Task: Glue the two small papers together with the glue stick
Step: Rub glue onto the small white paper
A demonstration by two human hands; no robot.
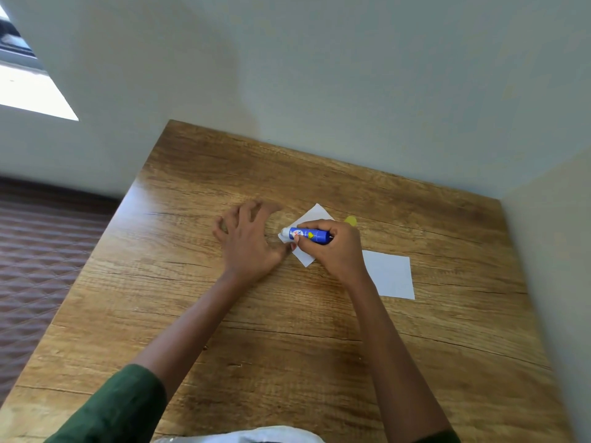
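A small white paper (315,215) lies turned like a diamond on the wooden table (256,330). My right hand (335,247) grips a blue glue stick (308,235) lying nearly flat, its white tip at the paper's left corner. My left hand (248,238) rests beside the paper with fingers spread and its thumb at the paper's left edge. A second white paper (391,273) lies flat to the right, partly hidden by my right wrist. A small yellow cap (350,220) sits just beyond my right hand.
The table stands in a corner, with a wall behind it and another along its right side. A quilted brown surface (38,266) lies left of the table's left edge.
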